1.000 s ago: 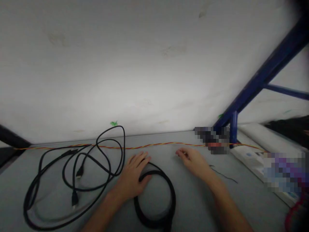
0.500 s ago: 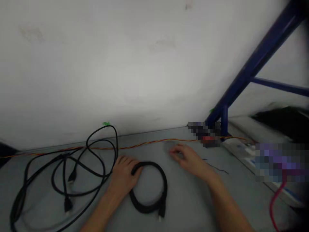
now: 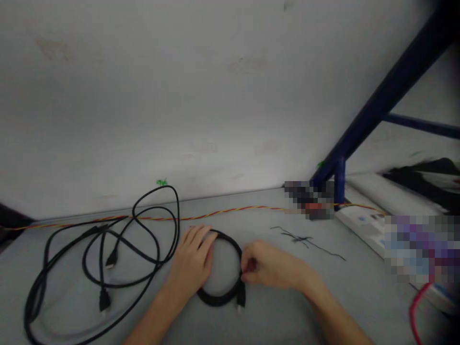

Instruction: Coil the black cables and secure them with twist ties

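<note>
Left hand (image 3: 193, 256): palm down, forearm in from lower left. Fingers fairly straight and close together, laid over the left side of the coil; cannot tell whether they grip it or only press.

Right hand (image 3: 268, 266): forearm in from lower right, wrist low, hand turned inward. Fingers curled, thumb and forefinger closed in a pinch on the coil's right edge; anything else between the tips is hidden.

Coiled black cable (image 3: 219, 301): wound in a ring, flat on the grey tabletop (image 3: 273, 321), between the two hands and touching both. Its plug (image 3: 240, 296) hangs off the ring's right side, just below the right fingertips, pointing toward the wearer.

Just beyond the right hand: thin dark wire ties (image 3: 302, 238), in a loose tangle. Left of the left hand: loose black cable (image 3: 156, 262) in wide overlapping loops, two plugs (image 3: 104, 301) among them.

Farther back: twisted red-and-yellow wire (image 3: 230, 210) running across near the pale wall (image 3: 215, 105). Green mark (image 3: 162, 182) low on the wall, illegible. Right: blue metal frame (image 3: 381, 101), slanted; a pixelated patch at its foot. White object (image 3: 359, 223) beside it, print too blurred to read; pinkish-red cord (image 3: 414, 311) nearer.
</note>
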A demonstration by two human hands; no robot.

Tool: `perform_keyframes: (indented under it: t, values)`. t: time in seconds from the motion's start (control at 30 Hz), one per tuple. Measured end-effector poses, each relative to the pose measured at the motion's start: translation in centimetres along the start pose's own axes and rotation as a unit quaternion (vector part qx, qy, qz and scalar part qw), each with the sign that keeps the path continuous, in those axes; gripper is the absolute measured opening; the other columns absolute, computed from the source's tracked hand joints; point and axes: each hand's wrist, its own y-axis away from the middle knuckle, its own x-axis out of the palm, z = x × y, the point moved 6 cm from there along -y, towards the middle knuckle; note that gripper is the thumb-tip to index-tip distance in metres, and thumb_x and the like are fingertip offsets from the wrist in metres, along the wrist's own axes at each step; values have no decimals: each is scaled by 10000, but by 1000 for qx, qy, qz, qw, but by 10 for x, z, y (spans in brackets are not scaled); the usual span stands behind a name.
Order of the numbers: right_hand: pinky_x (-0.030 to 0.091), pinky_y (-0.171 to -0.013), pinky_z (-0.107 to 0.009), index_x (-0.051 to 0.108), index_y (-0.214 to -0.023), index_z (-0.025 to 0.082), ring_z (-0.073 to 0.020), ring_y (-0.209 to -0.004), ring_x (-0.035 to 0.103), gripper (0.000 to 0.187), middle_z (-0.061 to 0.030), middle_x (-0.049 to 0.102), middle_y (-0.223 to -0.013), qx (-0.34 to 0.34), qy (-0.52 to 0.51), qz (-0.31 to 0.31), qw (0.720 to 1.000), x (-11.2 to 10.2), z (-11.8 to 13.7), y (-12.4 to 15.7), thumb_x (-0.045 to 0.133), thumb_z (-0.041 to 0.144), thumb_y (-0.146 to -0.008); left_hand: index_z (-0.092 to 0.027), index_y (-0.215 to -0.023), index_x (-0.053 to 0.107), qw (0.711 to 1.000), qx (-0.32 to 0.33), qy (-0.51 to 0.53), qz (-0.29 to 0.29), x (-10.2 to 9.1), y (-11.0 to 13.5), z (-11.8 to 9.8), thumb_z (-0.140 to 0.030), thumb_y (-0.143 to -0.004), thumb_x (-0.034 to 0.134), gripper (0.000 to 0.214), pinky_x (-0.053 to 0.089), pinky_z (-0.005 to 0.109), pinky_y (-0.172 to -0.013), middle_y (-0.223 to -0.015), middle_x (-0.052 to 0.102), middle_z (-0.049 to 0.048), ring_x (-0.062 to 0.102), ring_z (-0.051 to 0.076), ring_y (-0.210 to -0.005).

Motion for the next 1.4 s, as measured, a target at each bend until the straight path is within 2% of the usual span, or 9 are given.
perform_keyframes:
  t: [0.17, 0.27, 0.37, 0.6, 0.77, 0.97, 1.07, 1.2, 1.4]
  values:
    - [442, -612, -266, 803, -787, 246, -182, -648, 660, 176, 0, 770, -738, 25, 35, -6, 999, 5, 7, 4, 668, 139, -750, -269, -1140, 740, 968, 80, 182, 150, 9, 4, -44, -210, -945, 724, 204, 509, 493, -1116, -1153, 786, 61, 698, 279, -1162]
    - [429, -632, -275, 793, -800, 230, -190, -668, 655, 163, -14, 764, -741, 21, 68, -7, 997, 7, 12, 4, 659, 148, -758, -263, -1080, 769, 957, 42, 231, 172, 18, 8, -48, -259, -836, 873, 266, 499, 482, -1103, -1132, 786, 52, 695, 283, -1131]
    - [407, -625, -267, 776, -799, 209, -180, -673, 637, 128, -13, 747, -740, 12, 68, -10, 998, 7, 12, 0, 672, 159, -745, -252, -897, 796, 950, -8, 270, 160, 21, 8, -38, -243, -817, 893, 126, 503, 433, -1054, -1107, 783, 50, 688, 265, -1110]
    - [446, -631, -239, 714, -740, 201, -154, -700, 608, 60, 28, 681, -712, -9, -94, -65, 993, -3, 9, -8, 722, 175, -686, -188, -778, 752, 917, -142, 310, 207, 17, 5, -32, -162, -811, 710, 60, 499, 339, -897, -893, 735, 51, 668, 226, -943]
    - [512, -682, -253, 660, -688, 212, -149, -696, 626, 75, 36, 672, -704, -91, -252, -118, 956, -5, 17, -11, 716, 167, -667, -176, -795, 684, 781, -318, 472, 256, 26, 16, -24, -348, -790, 687, 172, 402, 248, -553, -658, 609, -19, 549, 136, -587]
    - [544, -619, -279, 584, -694, 229, -162, -635, 652, 267, 31, 611, -676, -72, -387, -133, 910, 3, 1, -24, 795, 382, -751, -130, -827, 782, 693, -329, 611, 194, 24, 16, -6, -502, -659, 841, 413, 352, 210, -472, -602, 644, 6, 529, 106, -475]
    - [519, -602, -257, 608, -707, 227, -155, -651, 642, 205, 27, 619, -690, -38, -335, -191, 922, -6, -13, -26, 777, 336, -748, -133, -813, 799, 662, -336, 652, 154, 20, 19, 1, -551, -637, 868, 458, 359, 209, -458, -585, 630, 4, 510, 102, -462]
    - [561, -732, -299, 643, -766, 215, -205, -865, 711, 123, -44, 751, -918, -29, -249, -231, 940, -30, -26, -20, 711, 316, -785, -136, -817, 816, 658, -324, 660, 161, 19, 23, 1, -540, -634, 898, 451, 370, 202, -474, -605, 658, 21, 543, 111, -492]
    - [454, -643, -301, 658, -754, 222, -185, -658, 624, 115, -8, 692, -707, 33, -40, -296, 954, -75, -57, 1, 641, 327, -799, -124, -829, 826, 618, -289, 706, 189, 26, 28, -10, -546, -624, 895, 475, 359, 208, -455, -609, 671, 37, 544, 113, -461]
